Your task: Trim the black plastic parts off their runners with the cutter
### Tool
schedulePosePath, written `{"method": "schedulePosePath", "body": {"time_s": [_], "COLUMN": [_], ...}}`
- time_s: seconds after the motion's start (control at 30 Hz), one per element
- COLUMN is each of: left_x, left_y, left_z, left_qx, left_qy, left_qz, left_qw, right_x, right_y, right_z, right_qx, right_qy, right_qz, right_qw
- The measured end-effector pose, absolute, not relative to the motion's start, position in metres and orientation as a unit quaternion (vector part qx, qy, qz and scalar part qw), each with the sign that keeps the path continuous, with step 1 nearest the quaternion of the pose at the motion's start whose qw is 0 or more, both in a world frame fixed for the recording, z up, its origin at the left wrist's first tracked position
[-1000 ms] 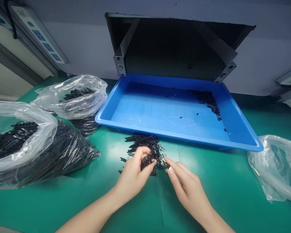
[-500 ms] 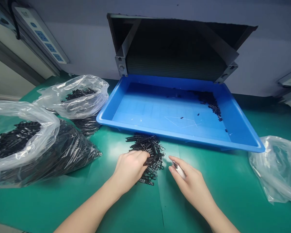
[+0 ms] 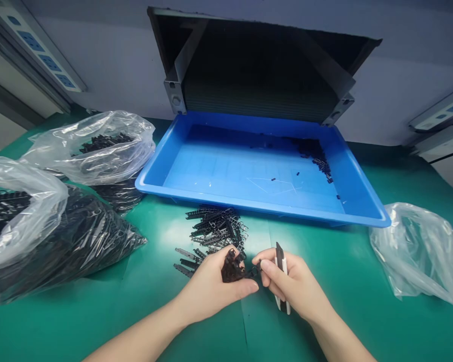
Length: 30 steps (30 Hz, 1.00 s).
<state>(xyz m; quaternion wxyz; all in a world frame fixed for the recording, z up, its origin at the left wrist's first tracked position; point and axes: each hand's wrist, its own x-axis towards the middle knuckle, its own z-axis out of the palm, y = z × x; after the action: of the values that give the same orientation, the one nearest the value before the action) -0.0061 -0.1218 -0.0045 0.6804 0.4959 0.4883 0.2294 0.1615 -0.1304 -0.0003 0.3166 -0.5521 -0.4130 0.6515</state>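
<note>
1. Green covering spread over the work surface [image 3: 196,337], shiny in places and carrying everything near the hands.
2. A blue tray [image 3: 211,156] stood at the far side of it, just below a dark wall opening [image 3: 264,60] with a metal bracket at either side.
3. A clear plastic bag, the front left bag [image 3: 79,241], sat on the person's left with its mouth folded back, full of black strips.
4. Behind it, near the tray's left end, the rear left bag [image 3: 86,171] also contained black pieces.
5. On the far right lay a crumpled clear bag [image 3: 419,251], close to the tray's corner.
6. A white power strip [image 3: 41,50] with blue sockets ran along the wall at upper left.
7. The pile of black strips [image 3: 219,226] lay between the tray's front edge and the left hand, with a few strips fanned out to the left.
8. The left hand [image 3: 215,286] was curled around a clump of black pieces [image 3: 232,269], thumb extended beneath.
9. The right hand [image 3: 290,276] gripped a slim black-and-white tool [image 3: 280,256], tip pointing away; its thumb and forefinger pinched a small dark bit [image 3: 258,266] beside the clump. Whether the two were joined could not be told.
10. Tiny black bits [image 3: 311,148] were heaped in the tray's far right corner, several scattered nearby.
</note>
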Motion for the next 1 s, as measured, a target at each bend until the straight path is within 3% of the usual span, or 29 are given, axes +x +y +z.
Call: {"method": "schedulePosePath", "body": {"time_s": [0.17,0.43,0.77,1.0], "left_x": [-0.004,-0.005,0.001,0.005], "left_y": [-0.121,-0.12,-0.124,-0.128], "left_z": [-0.005,-0.009,-0.009,-0.013], "left_qx": [0.402,0.377,0.383,0.384], "left_qy": [0.479,0.517,0.521,0.529], "left_qz": [0.244,0.311,0.317,0.324], "left_qw": [0.742,0.703,0.694,0.684], "right_x": [0.169,0.167,0.161,0.158], "right_y": [-0.13,-0.136,-0.142,-0.144], "right_z": [-0.013,-0.01,-0.016,-0.015], "right_qx": [-0.538,-0.513,-0.504,-0.513], "right_qy": [-0.557,-0.733,-0.798,-0.79], "right_qz": [0.549,0.369,0.227,0.221], "right_qw": [0.314,0.25,0.24,0.253]}}
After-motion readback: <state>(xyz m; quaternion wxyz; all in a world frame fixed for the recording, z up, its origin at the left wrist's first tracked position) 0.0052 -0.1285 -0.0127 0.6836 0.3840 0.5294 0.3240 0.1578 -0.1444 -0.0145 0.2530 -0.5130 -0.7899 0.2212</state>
